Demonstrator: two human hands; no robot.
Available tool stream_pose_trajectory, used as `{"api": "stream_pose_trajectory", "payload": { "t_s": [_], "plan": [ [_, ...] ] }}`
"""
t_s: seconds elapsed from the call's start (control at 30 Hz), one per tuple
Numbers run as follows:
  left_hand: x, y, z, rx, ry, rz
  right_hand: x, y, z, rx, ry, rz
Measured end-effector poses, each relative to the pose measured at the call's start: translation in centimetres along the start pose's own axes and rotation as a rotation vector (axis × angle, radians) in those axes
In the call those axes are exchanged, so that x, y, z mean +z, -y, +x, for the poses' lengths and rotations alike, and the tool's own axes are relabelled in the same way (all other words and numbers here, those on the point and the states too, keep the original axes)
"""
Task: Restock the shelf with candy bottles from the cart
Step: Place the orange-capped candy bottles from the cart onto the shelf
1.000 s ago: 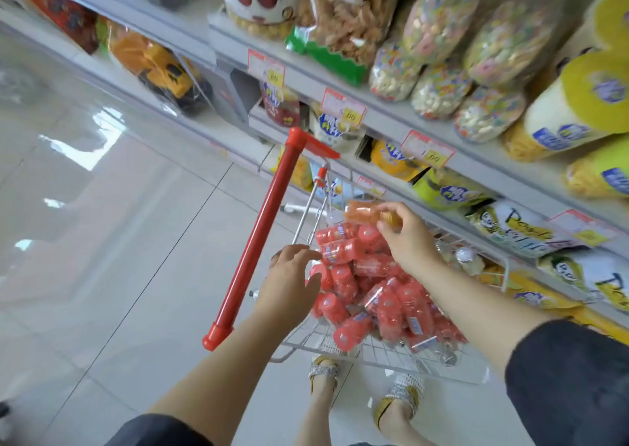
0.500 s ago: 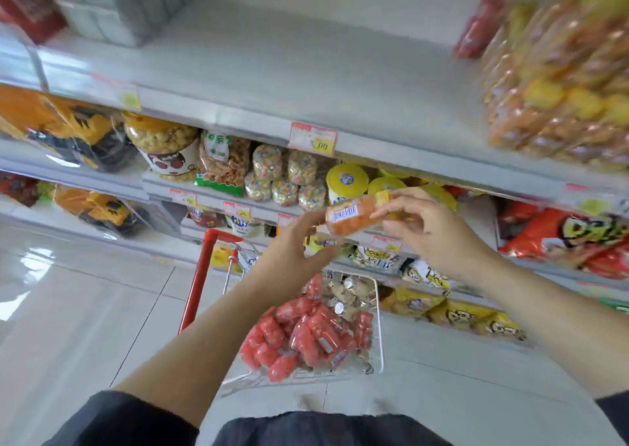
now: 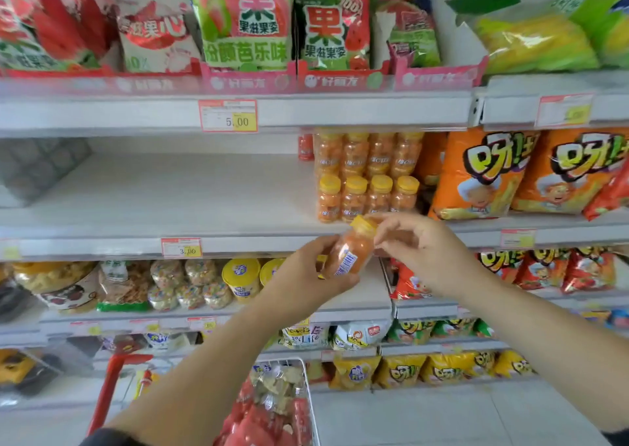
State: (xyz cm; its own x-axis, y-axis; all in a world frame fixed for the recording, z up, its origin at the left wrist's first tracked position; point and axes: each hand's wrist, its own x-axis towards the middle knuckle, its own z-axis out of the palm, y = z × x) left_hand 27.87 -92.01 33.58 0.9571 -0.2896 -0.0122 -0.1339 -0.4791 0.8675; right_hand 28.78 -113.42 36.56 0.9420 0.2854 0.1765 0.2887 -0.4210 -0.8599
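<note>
An orange candy bottle (image 3: 352, 251) with a yellow cap is tilted in front of the shelf edge. My left hand (image 3: 306, 275) grips its lower body. My right hand (image 3: 415, 245) has its fingertips at the cap and neck, fingers loosely curled. Behind them, several matching orange candy bottles (image 3: 367, 176) stand stacked in two layers on the white shelf (image 3: 170, 200). One red candy bottle (image 3: 305, 147) stands at the back of that shelf. Below, the wire cart (image 3: 308, 398) with a red handle (image 3: 109, 391) holds several red bottles (image 3: 258, 425).
Orange snack bags (image 3: 483, 173) fill the shelf to the right of the bottles. A clear pack (image 3: 37, 166) sits at its far left. Fruit candy bags (image 3: 245, 20) line the shelf above. Cups and snack bags (image 3: 190, 285) sit on the shelf below. Price tags (image 3: 228, 115) hang on the shelf edges.
My view has risen from the cart to the shelf. The orange bottle came up from the cart in my right hand, and my left hand has taken hold of its body.
</note>
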Motion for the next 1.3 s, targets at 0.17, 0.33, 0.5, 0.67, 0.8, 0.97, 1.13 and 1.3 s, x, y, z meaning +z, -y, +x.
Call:
{"api": "stream_pose_trajectory", "payload": {
  "t_s": [0.17, 0.33, 0.5, 0.67, 0.8, 0.97, 1.13, 1.3],
  "plan": [
    [4.6, -2.9, 2.5, 0.039, -0.139, -0.084, -1.4, -2.5, -0.1, 0.225, -0.157, 0.333],
    [6.0, -4.1, 4.9, 0.109, -0.229, 0.012, -1.7, -2.5, 1.3, 0.287, -0.125, 0.392],
    [3.8, -3.2, 5.1, -0.004, 0.016, -0.26, -3.1, -3.2, 2.5, 0.316, -0.031, 0.595],
    [3.1, -2.3, 5.5, -0.055, 0.028, -0.418, -3.2, -3.7, 3.6, 0.331, 0.038, 0.734],
    [3.6, -2.2, 6.5, -0.055, -0.041, -0.443, -3.2, -3.9, 4.4, 0.326, 0.073, 0.712],
    [4.4, -2.5, 7.4, 0.006, -0.198, -0.319, -2.7, -3.8, 4.6, 0.227, 0.011, 0.327],
    [4.8, -3.7, 9.4, 0.129, -0.271, -0.147, -3.0, -3.8, 6.2, 0.138, -0.224, 0.074],
    [3.2, -3.2, 11.6, 0.142, -0.346, 0.156, -5.2, -6.0, 8.6, 0.069, -0.432, -0.074]
  ]
}}
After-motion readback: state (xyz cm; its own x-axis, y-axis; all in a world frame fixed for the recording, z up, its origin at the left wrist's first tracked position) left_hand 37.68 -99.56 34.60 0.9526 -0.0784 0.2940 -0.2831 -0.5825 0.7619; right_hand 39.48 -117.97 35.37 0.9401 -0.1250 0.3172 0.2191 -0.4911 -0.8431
